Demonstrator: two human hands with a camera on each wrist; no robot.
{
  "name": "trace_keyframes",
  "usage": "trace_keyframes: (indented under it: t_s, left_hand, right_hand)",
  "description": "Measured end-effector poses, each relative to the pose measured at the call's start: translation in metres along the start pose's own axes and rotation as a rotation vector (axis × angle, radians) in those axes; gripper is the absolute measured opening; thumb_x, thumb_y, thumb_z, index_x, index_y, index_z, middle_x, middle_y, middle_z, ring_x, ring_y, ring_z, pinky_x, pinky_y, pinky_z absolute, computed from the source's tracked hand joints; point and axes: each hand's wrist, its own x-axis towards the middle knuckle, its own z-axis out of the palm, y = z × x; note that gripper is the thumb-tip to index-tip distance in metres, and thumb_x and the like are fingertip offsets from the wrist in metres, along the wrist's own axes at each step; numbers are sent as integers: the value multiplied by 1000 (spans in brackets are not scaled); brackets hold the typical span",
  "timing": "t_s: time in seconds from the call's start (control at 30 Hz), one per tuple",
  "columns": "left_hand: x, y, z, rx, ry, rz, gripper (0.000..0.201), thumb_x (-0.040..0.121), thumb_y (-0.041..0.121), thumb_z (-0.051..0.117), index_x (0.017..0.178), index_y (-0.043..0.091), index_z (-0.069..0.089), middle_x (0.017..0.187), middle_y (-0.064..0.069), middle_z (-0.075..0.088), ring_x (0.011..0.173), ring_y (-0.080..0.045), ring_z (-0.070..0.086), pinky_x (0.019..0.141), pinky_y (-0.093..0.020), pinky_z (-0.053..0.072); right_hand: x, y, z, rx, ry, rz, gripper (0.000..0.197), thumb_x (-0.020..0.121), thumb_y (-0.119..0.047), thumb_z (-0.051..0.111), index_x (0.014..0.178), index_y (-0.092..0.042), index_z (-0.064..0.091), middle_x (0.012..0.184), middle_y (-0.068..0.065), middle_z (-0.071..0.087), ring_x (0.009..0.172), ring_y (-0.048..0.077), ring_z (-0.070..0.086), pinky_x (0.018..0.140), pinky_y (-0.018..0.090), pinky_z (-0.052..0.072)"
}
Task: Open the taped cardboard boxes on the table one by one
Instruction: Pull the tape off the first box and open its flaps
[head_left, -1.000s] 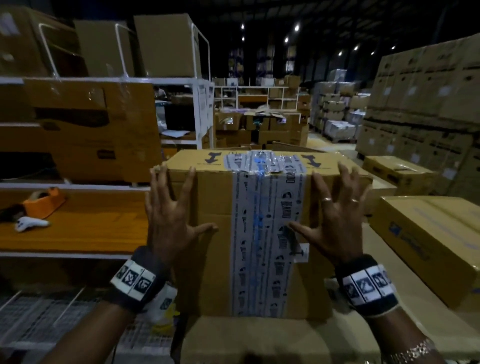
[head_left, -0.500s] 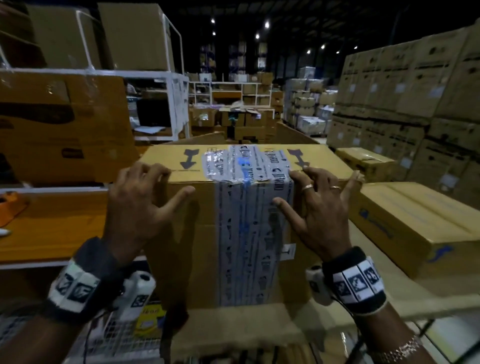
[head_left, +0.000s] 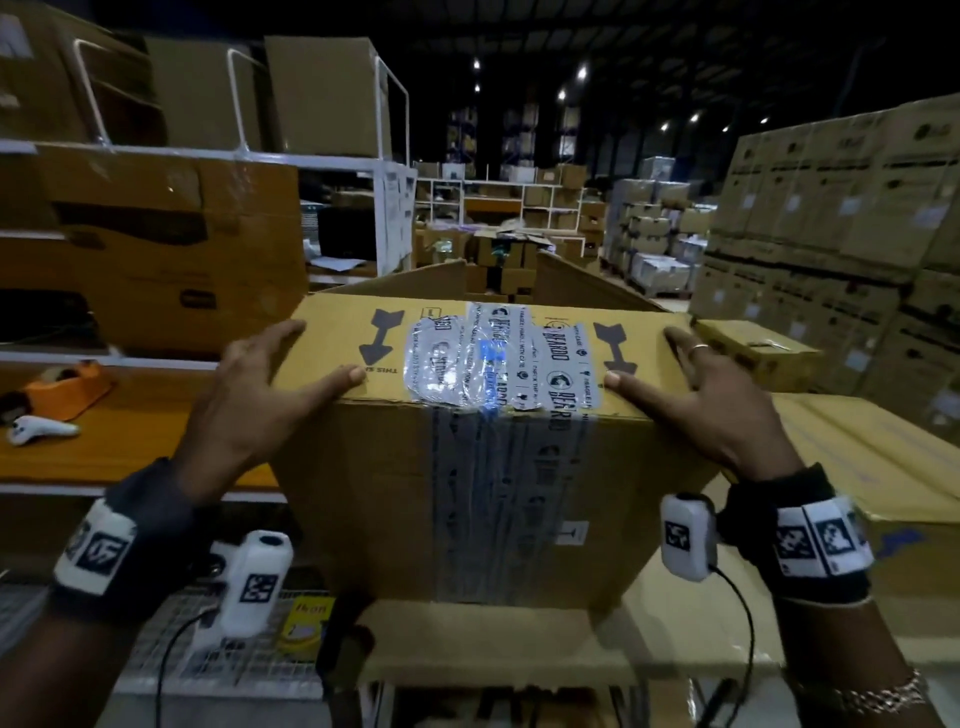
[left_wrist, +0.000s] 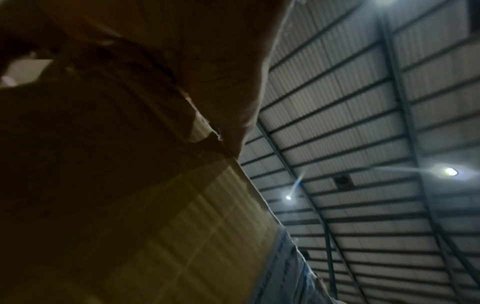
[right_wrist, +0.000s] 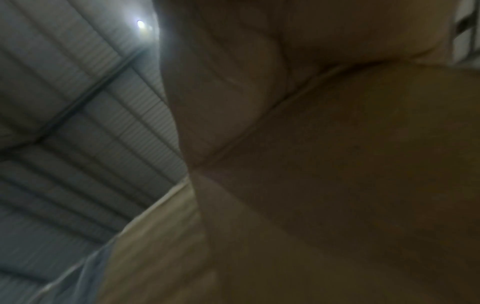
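I stand in a dim warehouse with small ceiling lamps far above. The taped cardboard box (head_left: 467, 441) sits upright on the cardboard-covered table (head_left: 493, 644) in front of me, its printed tape (head_left: 498, 358) running over the top and down the near side. My left hand (head_left: 249, 400) and my right hand (head_left: 711, 410) lie spread on the two near top corners, fingers straight, gripping nothing. On the orange shelf (head_left: 130, 441) at my left lies an orange tape dispenser (head_left: 72, 384). At my right is a flat box (head_left: 872, 462), and behind it tall stacked cartons (head_left: 841, 234).
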Motion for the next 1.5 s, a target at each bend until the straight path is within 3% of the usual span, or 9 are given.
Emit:
trace_keyframes:
  t_s: [0.43, 0.53, 0.7, 0.83, 1.0, 1.17, 1.27, 1.37, 1.5]
  left_hand:
    - [-92, -40, 16, -46, 131, 146, 92, 69, 81, 62, 150, 61, 25, 140, -10, 51, 114, -34, 56, 82, -54, 56]
    - [-106, -48, 35, 40, 70, 137, 110, 63, 73, 80, 153, 60, 18, 122, -12, 47, 98, -29, 54, 68, -36, 48]
    - [-121, -87, 82, 161, -83, 112, 126, 55, 73, 80, 155, 58, 5, 131, -15, 38, 94, -43, 62, 73, -49, 60]
    - [-131, -129, 127, 163, -171, 66, 130, 58, 70, 81, 158, 49, 1, 131, -19, 36, 82, -45, 63, 52, -37, 53]
    - [-134, -156, 164, 121, -171, 90, 125, 68, 46, 89, 159, 47, 3, 133, -22, 38, 99, -51, 62, 59, -46, 56]
    - [-140, -168, 176, 77, -212, 161, 108, 78, 35, 84, 158, 49, 12, 141, -19, 40, 77, -45, 68, 43, -23, 40]
    - [-141, -173, 171, 104, -185, 214, 83, 89, 48, 68, 158, 47, 21, 153, -5, 25, 107, -47, 64, 65, -41, 60]
    - [-130, -159, 159, 191, -121, 248, 80, 86, 62, 59, 157, 39, 30, 158, -17, 26, 139, -44, 40, 99, -58, 49]
    - [-102, -121, 152, 258, -97, 349, 79, 85, 62, 61, 154, 30, 41, 158, -15, 31, 143, -37, 36, 105, -58, 38]
  right_hand:
    - [-113, 38, 39, 32, 277, -265, 91, 72, -93, 45, 153, -58, 20, 140, 11, 36, 112, 38, 60, 73, 48, 60]
    - [-120, 54, 73, 73, 205, -258, 101, 71, -81, 65, 155, -55, 15, 147, 12, 29, 117, 41, 58, 69, 46, 61]
    - [-122, 81, 134, 91, 40, -155, 132, 57, -69, 85, 153, -58, -5, 155, 8, 18, 124, 46, 53, 80, 56, 59]
    - [-114, 101, 177, 127, -58, -65, 153, 53, -52, 95, 154, -49, -20, 159, 10, 14, 124, 52, 52, 82, 62, 57]
    - [-105, 120, 205, 170, -89, -22, 150, 58, -37, 97, 155, -47, -17, 156, 8, 18, 120, 49, 56, 85, 60, 57]
    - [-101, 131, 223, 154, -139, -4, 134, 70, -35, 90, 156, -48, -12, 158, 5, 13, 116, 48, 59, 85, 57, 58]
    - [-99, 128, 227, 45, -129, 48, 124, 70, -51, 86, 159, -40, 0, 157, 11, 18, 130, 44, 47, 105, 58, 44]
    - [-97, 106, 218, -84, -6, -50, 111, 72, -62, 79, 158, -23, 23, 157, 17, 25, 141, 38, 33, 116, 60, 28]
    - [-106, 54, 214, 23, 90, -381, 68, 83, -45, 75, 142, -18, 53, 148, 12, 44, 132, 32, 46, 105, 51, 45]
